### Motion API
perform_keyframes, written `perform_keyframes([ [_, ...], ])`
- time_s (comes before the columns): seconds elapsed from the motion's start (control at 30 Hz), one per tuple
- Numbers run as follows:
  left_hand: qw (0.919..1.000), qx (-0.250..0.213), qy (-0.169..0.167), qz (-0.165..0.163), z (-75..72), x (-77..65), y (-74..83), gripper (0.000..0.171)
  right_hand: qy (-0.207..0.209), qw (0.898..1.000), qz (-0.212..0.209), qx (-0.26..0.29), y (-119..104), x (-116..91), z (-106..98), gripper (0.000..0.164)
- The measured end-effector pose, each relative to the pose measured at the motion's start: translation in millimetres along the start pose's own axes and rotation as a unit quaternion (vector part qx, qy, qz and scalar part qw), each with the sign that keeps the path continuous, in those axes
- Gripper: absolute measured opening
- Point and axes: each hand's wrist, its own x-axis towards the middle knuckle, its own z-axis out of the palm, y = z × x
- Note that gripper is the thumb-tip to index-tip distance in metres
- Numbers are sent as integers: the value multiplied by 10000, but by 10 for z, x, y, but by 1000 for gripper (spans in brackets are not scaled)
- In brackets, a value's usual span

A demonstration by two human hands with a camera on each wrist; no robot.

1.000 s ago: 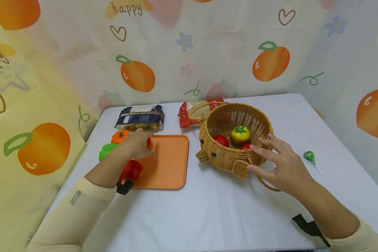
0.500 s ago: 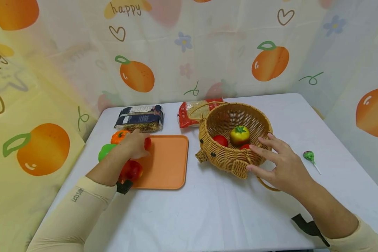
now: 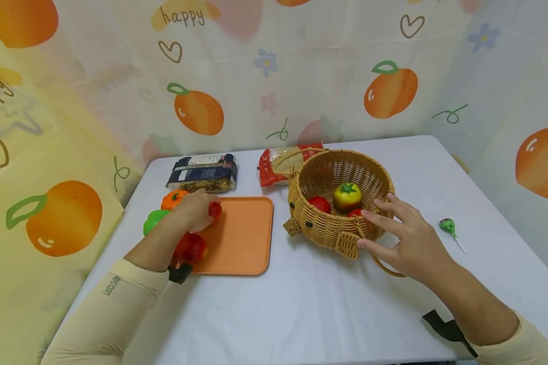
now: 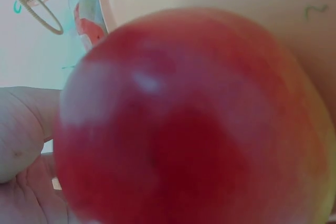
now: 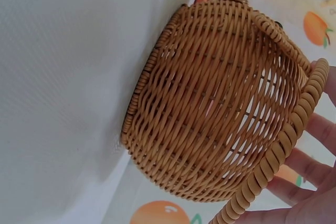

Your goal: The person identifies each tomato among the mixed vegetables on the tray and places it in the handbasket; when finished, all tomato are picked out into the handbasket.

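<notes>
The person's left hand [image 3: 192, 212] has its fingers closed around a small red fruit [image 3: 215, 209], over the far left part of an orange tray [image 3: 244, 243]. This fruit is round, so I cannot tell a long axis, and its stem end is hidden. A bigger red apple-like fruit [image 3: 191, 247] is below the wrist, beside a green pepper [image 3: 155, 221] and an orange pumpkin-like vegetable [image 3: 172, 198].

The right hand [image 3: 411, 241] is spread wide at the rim of a wicker basket [image 3: 329, 230], gripping nothing. The basket stands with its mouth upward, its two button eyes toward the tray; inside is a yellow-green tomato [image 3: 348, 196] among red fruits [image 3: 320, 204].

The table [image 3: 255, 319] wears a white cloth. Behind hangs a curtain [image 3: 319, 61] with printed oranges. A lollipop [image 3: 448, 226] points its stick toward the near right.
</notes>
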Motion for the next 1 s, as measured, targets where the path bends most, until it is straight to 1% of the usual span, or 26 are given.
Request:
perform_keyframes([
  [0.17,9999,-78,71,87,12,-9,-3,45,-20,10000,15,3,-9,2,-5,62],
  [0.3,9994,-322,66,132,17,-21,32,47,-48,10000,43,5,-16,4,-8,62],
  [0.47,9976,-464,288,423,6,-33,84,45,-62,10000,62,-4,-19,6,-8,62],
  [0.53,9967,-541,363,493,-8,-30,108,43,-54,10000,54,2,-17,6,-8,62],
  [0.63,9953,-691,373,573,-45,-32,161,42,-22,10000,21,17,-11,3,-8,62],
  [0.73,9946,-801,329,566,-103,-43,233,44,18,10000,-23,42,-7,3,-7,62],
  [0.87,9943,-828,329,578,-196,-69,352,48,-1,10000,-13,41,-9,5,-5,62],
  [1.0,9936,-787,368,724,-301,-97,505,47,-50,10000,44,39,-18,3,-5,62],
])
